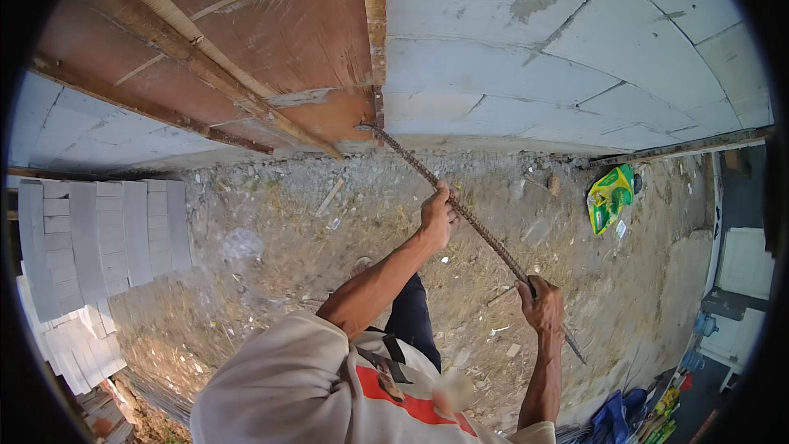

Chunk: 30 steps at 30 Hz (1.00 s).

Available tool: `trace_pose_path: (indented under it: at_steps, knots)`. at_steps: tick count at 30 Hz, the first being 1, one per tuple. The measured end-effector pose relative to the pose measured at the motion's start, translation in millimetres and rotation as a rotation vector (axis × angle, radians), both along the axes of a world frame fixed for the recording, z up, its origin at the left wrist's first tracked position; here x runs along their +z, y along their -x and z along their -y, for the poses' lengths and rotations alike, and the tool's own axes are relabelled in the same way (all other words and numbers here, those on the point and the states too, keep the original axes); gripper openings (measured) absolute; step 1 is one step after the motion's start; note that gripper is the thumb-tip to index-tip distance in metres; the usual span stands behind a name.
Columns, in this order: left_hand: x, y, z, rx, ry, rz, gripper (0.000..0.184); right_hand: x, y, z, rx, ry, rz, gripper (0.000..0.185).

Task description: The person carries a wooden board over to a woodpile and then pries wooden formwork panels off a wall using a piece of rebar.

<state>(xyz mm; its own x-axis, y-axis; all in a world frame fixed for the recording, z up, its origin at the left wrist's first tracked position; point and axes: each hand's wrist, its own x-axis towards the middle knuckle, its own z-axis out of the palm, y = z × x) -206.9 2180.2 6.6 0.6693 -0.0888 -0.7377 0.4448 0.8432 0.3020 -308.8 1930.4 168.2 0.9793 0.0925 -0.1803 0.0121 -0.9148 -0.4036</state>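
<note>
A long ribbed steel bar (489,236) slants across the view, curved at its upper end and narrowing at its lower end. My left hand (438,215) is closed around its upper half. Farther down, my right hand (542,304) grips the same bar, whose tapered end sticks out below the fist. The curved tip is at the foot of an upright timber batten (374,16), beside the brown plywood panel (283,29). Whether the tip presses on the wood or is wedged behind it, I cannot tell.
A pale block wall (493,57) runs right of the panel. More timber battens (177,45) cross the plywood. Stacked grey blocks (99,238) stand at left. A green and yellow bag (610,197) lies on the littered dirt ground (271,279); blue cloth (616,418) is at lower right.
</note>
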Motion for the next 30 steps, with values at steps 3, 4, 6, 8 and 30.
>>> trace_pose_path:
  at_steps: [3, 4, 6, 8, 30]
  knots:
    - [-3.0, -21.9, 3.6, 0.003, 0.069, 0.108, 0.053, 2.9, -55.2, 31.5, 0.093, 0.049, -0.020, 0.028]
    - [-8.1, -23.5, 0.5, -0.031, 0.115, 0.195, 0.050, 2.3, -72.7, 41.4, 0.115, 0.062, -0.026, 0.028]
    - [-25.4, -19.8, -29.0, -0.003, 0.048, 0.168, 0.048, -4.5, -108.5, 60.0, 0.212, 0.033, -0.009, 0.028]
    - [-60.8, -8.7, -80.9, 0.155, -0.052, 0.035, 0.042, -11.4, -134.9, 74.2, 0.251, 0.013, -0.038, 0.028]
    - [-76.8, -99.0, -236.0, -0.064, -0.554, -0.086, 0.028, -33.2, -390.2, 104.0, 0.612, 0.101, 0.066, 0.035]
